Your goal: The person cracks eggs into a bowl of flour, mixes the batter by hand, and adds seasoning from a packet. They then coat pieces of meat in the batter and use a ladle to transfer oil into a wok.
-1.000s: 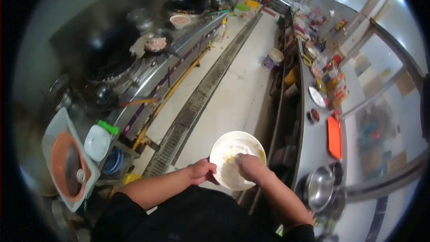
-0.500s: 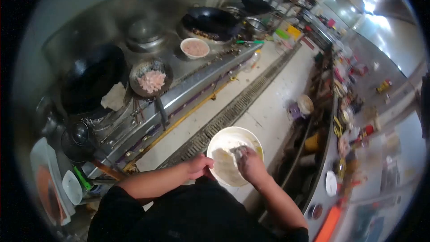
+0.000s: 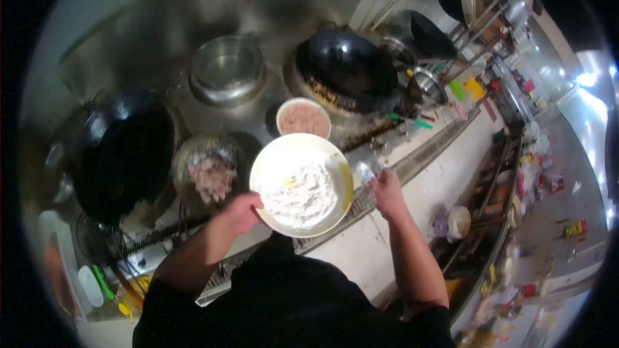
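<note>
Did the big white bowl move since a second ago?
Yes. The white bowl, held by the left hand, was over the floor by the drain; now it sits over the stove edge, beside the small pink bowl.

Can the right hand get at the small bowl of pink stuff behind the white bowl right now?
Probably yes. The right hand is off the white bowl, beside its rim, and nothing stands between it and the small bowl. Its fingers look coated with mixture.
</note>
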Demonstrator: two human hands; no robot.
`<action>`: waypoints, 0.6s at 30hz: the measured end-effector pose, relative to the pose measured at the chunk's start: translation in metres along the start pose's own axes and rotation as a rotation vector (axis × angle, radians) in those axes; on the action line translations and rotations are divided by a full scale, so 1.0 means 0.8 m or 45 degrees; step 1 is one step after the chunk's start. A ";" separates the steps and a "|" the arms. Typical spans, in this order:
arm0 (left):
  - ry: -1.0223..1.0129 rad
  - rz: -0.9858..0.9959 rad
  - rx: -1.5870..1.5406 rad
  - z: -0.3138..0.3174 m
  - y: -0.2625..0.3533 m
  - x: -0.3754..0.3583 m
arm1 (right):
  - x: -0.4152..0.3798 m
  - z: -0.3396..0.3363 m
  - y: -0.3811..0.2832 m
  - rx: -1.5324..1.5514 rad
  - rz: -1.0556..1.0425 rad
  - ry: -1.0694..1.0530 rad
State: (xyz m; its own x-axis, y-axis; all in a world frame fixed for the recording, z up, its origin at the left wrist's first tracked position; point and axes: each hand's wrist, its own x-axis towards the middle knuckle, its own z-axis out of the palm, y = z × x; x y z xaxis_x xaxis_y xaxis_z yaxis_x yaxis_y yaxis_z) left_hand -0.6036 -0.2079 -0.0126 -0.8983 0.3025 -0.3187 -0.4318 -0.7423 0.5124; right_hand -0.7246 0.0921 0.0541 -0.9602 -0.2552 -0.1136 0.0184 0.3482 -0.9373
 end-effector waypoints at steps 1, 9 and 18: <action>0.058 0.110 0.059 0.002 0.030 0.015 | 0.031 -0.002 -0.014 -0.163 0.174 0.010; 0.136 0.134 0.099 -0.096 0.183 0.162 | 0.241 0.048 -0.068 0.168 0.228 -0.797; 1.008 0.453 1.315 -0.143 0.486 0.263 | 0.448 0.199 -0.054 0.208 0.219 -0.820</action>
State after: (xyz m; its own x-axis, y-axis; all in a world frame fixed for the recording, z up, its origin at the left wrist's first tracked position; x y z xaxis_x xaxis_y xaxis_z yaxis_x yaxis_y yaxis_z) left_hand -0.9509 -0.5011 0.0281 -0.8369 -0.4942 -0.2353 -0.3655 0.1846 0.9123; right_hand -1.0249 -0.1579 0.0017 -0.5837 -0.7116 -0.3911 0.2463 0.3038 -0.9204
